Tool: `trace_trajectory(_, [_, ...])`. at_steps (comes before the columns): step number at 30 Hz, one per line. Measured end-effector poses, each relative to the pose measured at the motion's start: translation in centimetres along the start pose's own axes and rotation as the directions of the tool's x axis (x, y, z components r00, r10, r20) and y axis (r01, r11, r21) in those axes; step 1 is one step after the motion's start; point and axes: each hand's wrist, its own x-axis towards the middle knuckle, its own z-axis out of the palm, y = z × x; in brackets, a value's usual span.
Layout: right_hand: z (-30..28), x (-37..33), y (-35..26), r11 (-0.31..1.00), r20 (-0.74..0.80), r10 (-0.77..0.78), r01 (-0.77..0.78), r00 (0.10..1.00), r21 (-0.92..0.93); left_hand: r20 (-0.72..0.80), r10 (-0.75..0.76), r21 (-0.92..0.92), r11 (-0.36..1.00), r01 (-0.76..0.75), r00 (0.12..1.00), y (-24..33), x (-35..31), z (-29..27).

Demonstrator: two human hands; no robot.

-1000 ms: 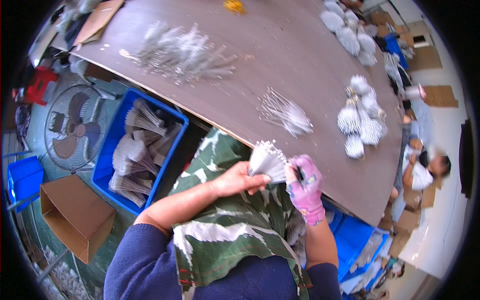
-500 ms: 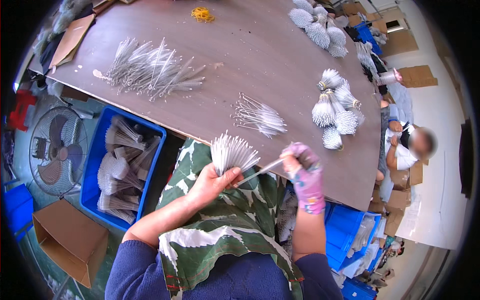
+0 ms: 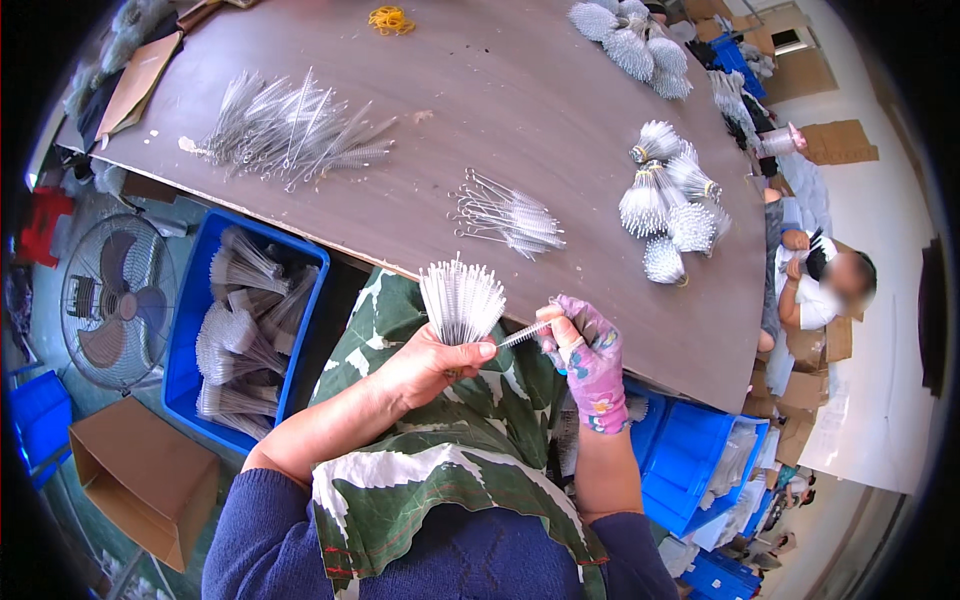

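Note:
My bare left hand (image 3: 432, 368) is closed around a bundle of thin white-bristled wire brushes (image 3: 460, 305), their tips fanned upward above my lap. In a patterned pink-purple glove, my right hand (image 3: 588, 352) pinches one end of a single small wire brush (image 3: 525, 333). That brush's other end meets the thumb of my left hand. Just beyond my hands, a small pile of loose wire brushes (image 3: 508, 215) lies on the brown table (image 3: 440, 120), with looped ends pointing left. A larger loose pile (image 3: 295, 130) spreads farther left.
Tied brush bundles (image 3: 668, 205) stand at the table's right, with more bundles (image 3: 632, 45) behind. Yellow rubber bands (image 3: 391, 20) lie far back. Left are a blue bin (image 3: 180, 345) of bundles, a fan (image 3: 120, 300) and an open carton (image 3: 145, 480). A person (image 3: 815, 285) sits at the right.
My gloved right hand has moved left, closer to my left hand, bringing the single brush toward the bundle. My left hand keeps its hold. The view has shifted slightly.

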Motion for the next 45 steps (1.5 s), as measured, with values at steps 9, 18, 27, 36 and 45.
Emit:
trace_trajectory(9, [-0.2,-0.1,-0.2,0.989,-0.035,0.103,-0.099,0.994,0.110,-0.006,0.022,-0.026,0.999,-0.022,1.000,0.1,0.1,0.1])
trace_trajectory(18, [-1.6,-0.1,-1.2,0.843,0.191,-0.045,-0.065,0.981,0.534,0.005,0.016,-0.038,0.999,-0.016,1.000,0.2,0.0,-0.1])
trace_trajectory(27, [1.8,-2.0,-10.5,0.663,0.675,-0.737,-0.229,-0.035,0.712,0.003,0.104,0.013,0.994,-0.104,0.995,-0.1,0.0,-0.1])
trace_trajectory(36, [3.0,-2.2,-8.2,0.664,0.585,-0.577,-0.091,0.570,0.743,-0.052,0.154,0.024,0.988,-0.153,0.987,0.4,-0.7,-0.5])
trace_trajectory(45, [3.3,2.5,-1.2,0.998,0.045,0.039,-0.042,0.998,0.055,-0.087,0.239,0.047,0.971,-0.236,0.967,1.8,-1.1,-1.1])
